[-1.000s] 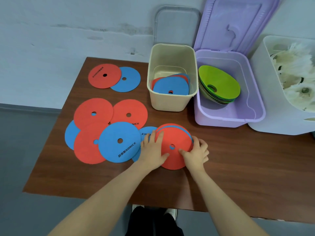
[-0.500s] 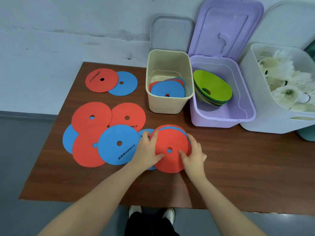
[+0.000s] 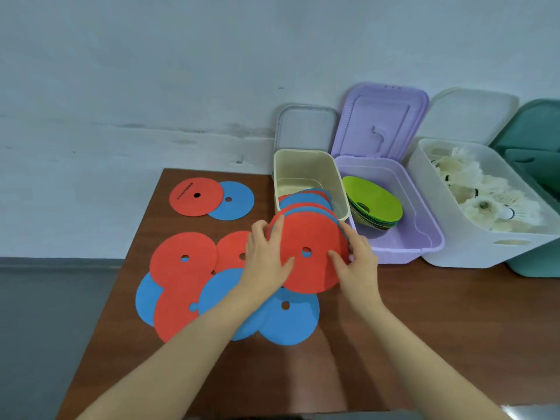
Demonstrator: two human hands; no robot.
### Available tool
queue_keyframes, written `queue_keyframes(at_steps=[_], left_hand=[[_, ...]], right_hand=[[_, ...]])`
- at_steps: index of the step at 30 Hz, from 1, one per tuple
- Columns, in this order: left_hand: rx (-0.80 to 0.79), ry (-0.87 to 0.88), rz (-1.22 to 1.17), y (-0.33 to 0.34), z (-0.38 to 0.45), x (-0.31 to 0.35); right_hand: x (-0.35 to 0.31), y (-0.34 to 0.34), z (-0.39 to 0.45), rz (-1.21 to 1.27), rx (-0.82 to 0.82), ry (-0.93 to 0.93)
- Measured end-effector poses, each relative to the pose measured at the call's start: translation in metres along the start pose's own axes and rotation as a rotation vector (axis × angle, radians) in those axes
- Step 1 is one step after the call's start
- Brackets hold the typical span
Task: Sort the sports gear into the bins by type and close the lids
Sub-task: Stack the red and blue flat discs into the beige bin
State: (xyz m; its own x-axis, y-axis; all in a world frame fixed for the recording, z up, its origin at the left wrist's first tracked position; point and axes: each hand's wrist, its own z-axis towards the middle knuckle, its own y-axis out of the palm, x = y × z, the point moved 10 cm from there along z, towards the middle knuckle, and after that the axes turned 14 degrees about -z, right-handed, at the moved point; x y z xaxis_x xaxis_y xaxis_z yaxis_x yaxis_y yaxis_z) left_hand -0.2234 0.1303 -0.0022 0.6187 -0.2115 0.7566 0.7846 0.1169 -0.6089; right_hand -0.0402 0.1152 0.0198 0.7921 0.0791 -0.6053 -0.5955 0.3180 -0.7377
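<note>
Both hands hold a small stack of flat discs (image 3: 309, 234), red on top with blue edges showing behind, lifted off the table (image 3: 424, 322) just in front of the beige bin (image 3: 306, 165): left hand (image 3: 266, 259) grasping the stack's left edge, thumb on the red face, right hand (image 3: 357, 262) pinching its right edge. The beige bin already contains red and blue discs; the open purple bin (image 3: 418, 237) beside it holds green cones (image 3: 374, 201), and the white bin (image 3: 472, 247) holds shuttlecocks (image 3: 485, 201). More loose discs (image 3: 185, 274) lie overlapped at the table's left, with a red-and-blue pair (image 3: 209, 200) farther back.
</note>
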Motion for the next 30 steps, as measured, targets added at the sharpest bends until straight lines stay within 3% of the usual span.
queue_keyframes(at_steps=[9, 16, 21, 25, 30], left_hand=[[0.058, 0.098, 0.048, -0.020, 0.101, 0.027], [-0.060, 0.020, 0.204, 0.018, 0.170, 0.008], [-0.182, -0.063, 0.325, 0.050, 0.193, -0.020], [-0.364, 0.016, 0.578, 0.069, 0.188, -0.036], [-0.281, 0.071, 0.544, 0.059, 0.182, -0.029]], right_hand=[[-0.018, -0.009, 0.108, -0.097, 0.041, -0.082], [0.016, 0.028, 0.177, -0.262, -0.070, -0.024], [0.047, 0.069, 0.191, -0.392, -0.182, 0.061], [0.064, 0.081, 0.186, -0.524, -0.204, 0.095], [0.070, 0.085, 0.179, -0.487, -0.229, 0.090]])
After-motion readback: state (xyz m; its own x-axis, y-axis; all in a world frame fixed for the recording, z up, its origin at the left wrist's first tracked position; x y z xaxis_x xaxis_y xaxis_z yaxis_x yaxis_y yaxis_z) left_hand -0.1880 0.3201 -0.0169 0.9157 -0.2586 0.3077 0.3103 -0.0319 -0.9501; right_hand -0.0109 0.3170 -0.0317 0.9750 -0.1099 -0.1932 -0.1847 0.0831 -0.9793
